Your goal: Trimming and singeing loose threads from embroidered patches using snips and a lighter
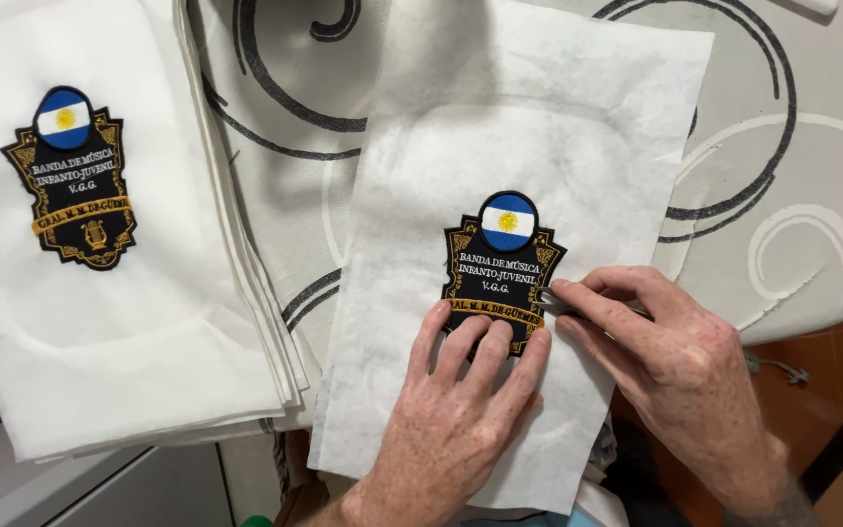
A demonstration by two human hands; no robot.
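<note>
- Your left hand (461,410): flat and unclenched, grasping nothing; its fingertips press down on the lower part of the embroidered patch (501,271).
- Your right hand (675,366): closed in a pinch on a small metal tool (550,301), whose tip touches the patch's right edge. The tool's kind cannot be told, since the fingers hide most of it.
- Embroidered patch: black shield with gold border, topped by a round blue-and-white emblem with a yellow sun. It lies on the white backing sheet (539,117), a little below the sheet's middle.
- White backing sheet: a thin, fibrous rectangle, slightly tilted, lying on the table (812,146).
- Table: covered in pale cloth with dark and white swirl lines.
- Stack of white fabric pieces (148,322): to the left of the sheet, its edges fanned out along the right side.
- Second patch (72,181): same design, on the stack's top piece.
</note>
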